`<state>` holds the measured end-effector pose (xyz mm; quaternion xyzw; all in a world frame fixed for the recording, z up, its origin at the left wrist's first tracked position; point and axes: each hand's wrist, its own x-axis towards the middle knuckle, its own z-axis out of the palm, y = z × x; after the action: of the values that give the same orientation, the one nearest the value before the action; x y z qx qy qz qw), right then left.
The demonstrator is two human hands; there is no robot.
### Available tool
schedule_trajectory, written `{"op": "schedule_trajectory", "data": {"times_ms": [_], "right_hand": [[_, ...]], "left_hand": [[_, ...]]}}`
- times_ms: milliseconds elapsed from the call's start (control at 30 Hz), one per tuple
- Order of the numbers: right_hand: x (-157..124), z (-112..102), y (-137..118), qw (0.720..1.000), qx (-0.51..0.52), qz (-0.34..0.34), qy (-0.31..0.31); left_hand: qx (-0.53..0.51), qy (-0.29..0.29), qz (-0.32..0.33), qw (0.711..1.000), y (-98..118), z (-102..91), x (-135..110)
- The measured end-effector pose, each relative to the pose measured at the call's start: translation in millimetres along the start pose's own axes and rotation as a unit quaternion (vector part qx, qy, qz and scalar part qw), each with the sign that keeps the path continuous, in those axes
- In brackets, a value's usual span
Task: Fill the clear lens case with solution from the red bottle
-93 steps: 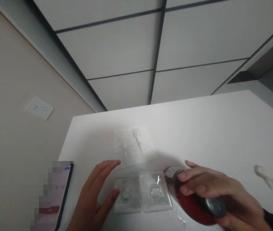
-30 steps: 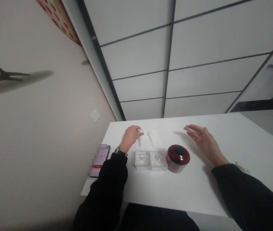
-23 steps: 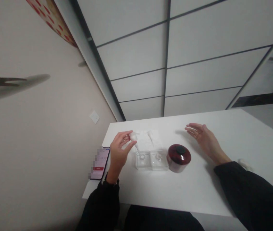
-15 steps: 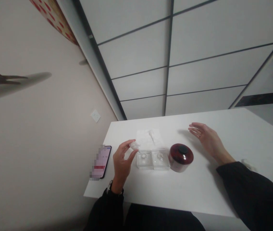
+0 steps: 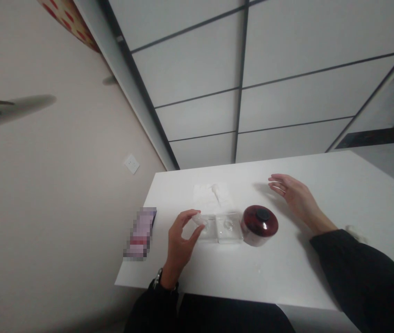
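Note:
My left hand (image 5: 182, 238) pinches a small translucent whitish piece (image 5: 199, 219) between thumb and fingers, over the left side of a clear two-part container (image 5: 230, 235). Its exact kind is too blurred to tell. A small round clear thing (image 5: 228, 225) shows in the right compartment, while my fingers partly cover the left one. Just right of the container stands a round jar with a dark red lid and black knob (image 5: 260, 222). My right hand (image 5: 296, 199) hovers over the table beyond the jar, fingers stretched out and holding nothing.
Behind the container, a white spoon-like item (image 5: 215, 192) lies on a thin white sheet (image 5: 202, 194). A phone (image 5: 141, 233) rests near the table's left edge. Some crumpled whitish item (image 5: 356, 232) sits by my right sleeve. A wall and sliding panels (image 5: 197, 113) stand beyond the table (image 5: 231, 273).
My left hand has lowered the translucent piece toward the container's left compartment. My right hand stays nearly in place, and the whole view has shifted slightly.

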<state>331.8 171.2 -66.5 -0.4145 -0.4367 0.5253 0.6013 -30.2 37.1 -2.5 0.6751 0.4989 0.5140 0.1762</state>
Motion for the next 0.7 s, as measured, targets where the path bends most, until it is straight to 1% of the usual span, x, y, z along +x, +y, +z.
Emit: {"op": "schedule_trajectory", "data": {"times_ms": [367,567,700], "right_hand": [[-2.6,2.9,-5.3,0.999,-0.032,0.013,-0.002],[-1.0,1.9,-4.5,0.999,-0.042,0.013,0.005],[0.5,1.0,-4.6,0.999,-0.042,0.02,0.005]], "left_hand": [[-0.033,-0.014,0.005,0.999,-4.2,1.4,-2.2],[-0.008,-0.039,0.009,0.999,-9.5,3.6,-1.4],[-0.011,-0.066,-0.006,0.998,-8.9,4.6,-1.2]]}}
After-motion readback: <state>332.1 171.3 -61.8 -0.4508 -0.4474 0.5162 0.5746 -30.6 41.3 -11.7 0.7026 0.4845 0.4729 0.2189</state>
